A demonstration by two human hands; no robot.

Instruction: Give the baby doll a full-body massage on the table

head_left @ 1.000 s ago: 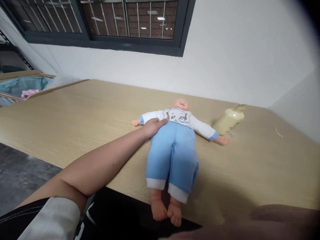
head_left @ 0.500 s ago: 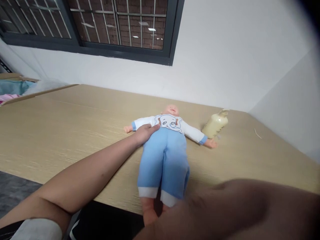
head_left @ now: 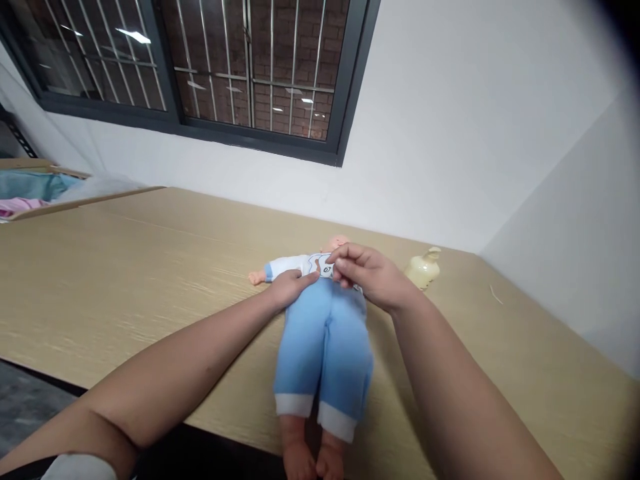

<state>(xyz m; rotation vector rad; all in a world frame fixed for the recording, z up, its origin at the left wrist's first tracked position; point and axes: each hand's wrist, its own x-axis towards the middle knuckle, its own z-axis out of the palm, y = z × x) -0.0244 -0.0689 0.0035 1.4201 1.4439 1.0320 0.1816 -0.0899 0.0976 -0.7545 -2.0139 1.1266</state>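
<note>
A baby doll (head_left: 325, 333) lies on its back, its feet toward me. It wears a white top with an elephant face on the chest and light blue trousers with white cuffs. My left hand (head_left: 294, 287) is closed around the doll's side at the waist, with the thumb on top and the other fingers hidden. Over the chest is my right hand (head_left: 367, 272), its fingers curled and thumb bent in; no object shows between them. I cannot tell whether it touches the top. The hand and forearm cover part of the chest and the doll's arm on the right.
A cream pump bottle (head_left: 424, 270) stands on the wooden table (head_left: 150, 267) to the right of the doll. Farther right lies a thin pale strip (head_left: 496, 294). At the far left is a box edge with teal cloth (head_left: 35, 185) and pink cloth. A wall and barred window rise behind.
My right hand has moved from the lower right foreground up over the doll's chest. My left hand keeps its hold at the waist. The camera view has tilted up slightly.
</note>
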